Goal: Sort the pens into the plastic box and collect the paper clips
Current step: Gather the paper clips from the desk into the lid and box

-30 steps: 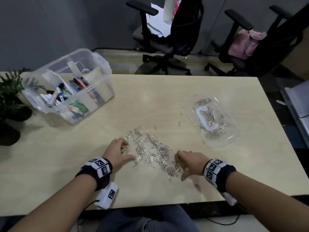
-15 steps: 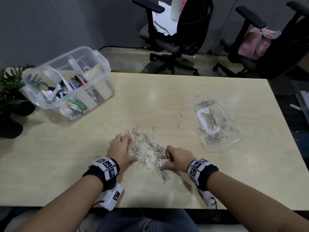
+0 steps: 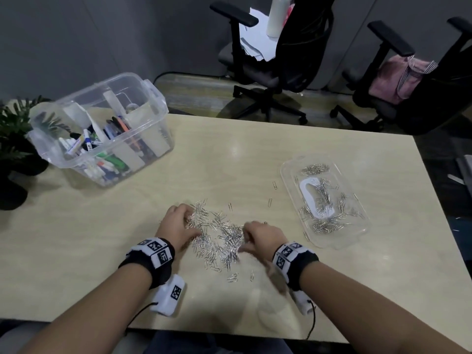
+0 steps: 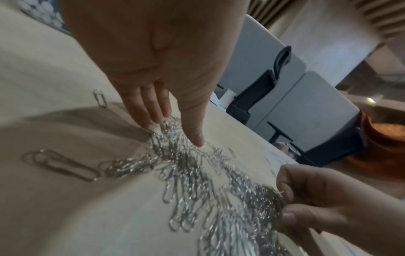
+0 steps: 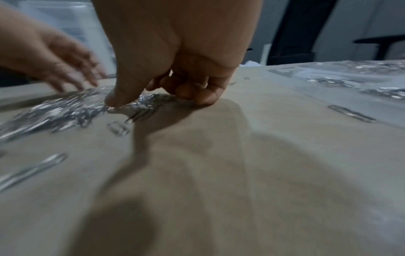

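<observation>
Fingers of the left hand lie straight and together, tips pressing the far left edge of the clips heaped on the table. The right hand curls its fingers and thumb around a bunch at the heap's right side. Stray clips lie around the pile. To the right, a shallow clear tray holds more clips. At the far left corner, the box holds the pens, beside a plant.
</observation>
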`<state>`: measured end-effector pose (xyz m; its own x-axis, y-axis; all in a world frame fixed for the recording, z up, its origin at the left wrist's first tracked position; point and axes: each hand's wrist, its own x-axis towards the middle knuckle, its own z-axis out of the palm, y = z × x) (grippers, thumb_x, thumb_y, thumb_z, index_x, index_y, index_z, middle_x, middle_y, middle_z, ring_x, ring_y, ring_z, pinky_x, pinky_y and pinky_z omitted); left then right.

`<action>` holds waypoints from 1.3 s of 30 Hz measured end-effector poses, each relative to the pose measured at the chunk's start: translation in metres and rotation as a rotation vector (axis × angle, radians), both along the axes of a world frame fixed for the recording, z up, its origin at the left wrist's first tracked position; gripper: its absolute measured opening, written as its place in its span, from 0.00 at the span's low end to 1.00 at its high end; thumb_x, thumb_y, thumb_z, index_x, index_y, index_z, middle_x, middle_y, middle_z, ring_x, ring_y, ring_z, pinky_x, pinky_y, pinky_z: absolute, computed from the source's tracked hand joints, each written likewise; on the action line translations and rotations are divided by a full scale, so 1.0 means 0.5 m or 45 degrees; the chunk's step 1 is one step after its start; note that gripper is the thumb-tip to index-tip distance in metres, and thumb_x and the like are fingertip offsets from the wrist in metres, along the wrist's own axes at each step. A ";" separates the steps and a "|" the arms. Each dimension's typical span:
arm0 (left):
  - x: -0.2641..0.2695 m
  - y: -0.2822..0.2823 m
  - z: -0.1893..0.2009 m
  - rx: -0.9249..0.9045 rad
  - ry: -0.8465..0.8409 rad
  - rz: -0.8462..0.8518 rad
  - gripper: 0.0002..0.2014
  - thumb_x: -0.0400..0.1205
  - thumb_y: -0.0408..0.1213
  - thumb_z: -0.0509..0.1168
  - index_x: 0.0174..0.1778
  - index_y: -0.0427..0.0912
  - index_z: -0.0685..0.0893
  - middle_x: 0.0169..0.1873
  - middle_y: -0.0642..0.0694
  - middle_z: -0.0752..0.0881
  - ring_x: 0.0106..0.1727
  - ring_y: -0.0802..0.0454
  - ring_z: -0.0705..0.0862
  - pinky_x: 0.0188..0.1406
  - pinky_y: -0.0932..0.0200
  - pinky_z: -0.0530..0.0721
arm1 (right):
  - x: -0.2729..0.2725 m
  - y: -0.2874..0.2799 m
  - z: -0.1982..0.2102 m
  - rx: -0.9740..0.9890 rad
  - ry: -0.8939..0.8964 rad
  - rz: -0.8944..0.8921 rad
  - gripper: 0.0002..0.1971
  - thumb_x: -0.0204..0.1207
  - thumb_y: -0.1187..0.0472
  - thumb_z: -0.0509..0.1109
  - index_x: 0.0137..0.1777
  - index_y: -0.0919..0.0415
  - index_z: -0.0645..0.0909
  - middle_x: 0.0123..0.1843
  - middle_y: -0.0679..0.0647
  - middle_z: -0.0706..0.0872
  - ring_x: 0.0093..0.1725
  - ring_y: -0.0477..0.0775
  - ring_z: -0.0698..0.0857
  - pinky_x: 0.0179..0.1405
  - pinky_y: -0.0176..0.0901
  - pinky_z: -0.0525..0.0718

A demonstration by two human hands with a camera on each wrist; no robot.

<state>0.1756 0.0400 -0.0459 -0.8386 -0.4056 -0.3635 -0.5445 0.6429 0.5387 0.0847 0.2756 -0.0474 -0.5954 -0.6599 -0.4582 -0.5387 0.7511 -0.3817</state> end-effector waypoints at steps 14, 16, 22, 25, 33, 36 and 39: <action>0.089 -0.138 0.005 -0.139 -0.379 0.170 0.17 0.67 0.41 0.80 0.44 0.45 0.78 0.42 0.47 0.82 0.42 0.50 0.81 0.43 0.57 0.78 | -0.141 0.003 0.008 -0.079 0.055 -0.455 0.43 0.77 0.42 0.65 0.83 0.62 0.49 0.85 0.60 0.44 0.84 0.60 0.50 0.81 0.54 0.55; 0.092 -0.139 0.003 -0.100 -0.369 0.184 0.15 0.69 0.37 0.79 0.43 0.42 0.79 0.37 0.48 0.84 0.39 0.50 0.82 0.39 0.59 0.76 | -0.125 -0.003 0.005 -0.035 0.058 -0.402 0.43 0.78 0.41 0.64 0.83 0.64 0.48 0.85 0.62 0.42 0.85 0.59 0.44 0.82 0.53 0.51; 0.050 -0.074 -0.007 0.235 -0.081 0.085 0.13 0.69 0.30 0.78 0.41 0.46 0.81 0.37 0.47 0.84 0.36 0.53 0.81 0.36 0.71 0.77 | -0.050 -0.010 0.001 -0.157 -0.137 -0.120 0.42 0.78 0.43 0.66 0.84 0.61 0.52 0.86 0.59 0.44 0.85 0.56 0.45 0.83 0.48 0.50; 0.019 -0.050 0.006 0.394 0.016 0.063 0.14 0.69 0.28 0.78 0.45 0.45 0.83 0.42 0.47 0.84 0.39 0.55 0.81 0.36 0.75 0.79 | -0.059 0.004 0.016 -0.285 -0.129 -0.195 0.37 0.73 0.45 0.73 0.79 0.58 0.64 0.82 0.57 0.59 0.79 0.56 0.65 0.78 0.46 0.64; 0.051 -0.112 0.025 -0.121 -0.145 0.113 0.35 0.60 0.48 0.83 0.61 0.49 0.76 0.56 0.48 0.75 0.57 0.49 0.79 0.63 0.52 0.80 | -0.075 0.035 0.039 -0.006 0.032 -0.314 0.50 0.59 0.40 0.81 0.78 0.55 0.63 0.69 0.56 0.67 0.65 0.58 0.75 0.67 0.52 0.78; 0.064 -0.092 0.018 -0.117 -0.168 0.082 0.44 0.60 0.52 0.82 0.71 0.48 0.72 0.61 0.48 0.72 0.63 0.48 0.76 0.69 0.53 0.75 | -0.051 0.008 0.029 -0.041 -0.058 -0.313 0.50 0.59 0.42 0.83 0.78 0.58 0.63 0.68 0.56 0.66 0.64 0.59 0.76 0.68 0.51 0.77; 0.038 -0.053 0.013 0.027 -0.108 -0.076 0.45 0.62 0.52 0.82 0.74 0.45 0.71 0.63 0.48 0.73 0.64 0.51 0.76 0.69 0.57 0.74 | -0.021 -0.032 0.022 -0.132 -0.182 -0.214 0.49 0.60 0.43 0.82 0.78 0.59 0.64 0.67 0.55 0.67 0.63 0.56 0.76 0.68 0.51 0.77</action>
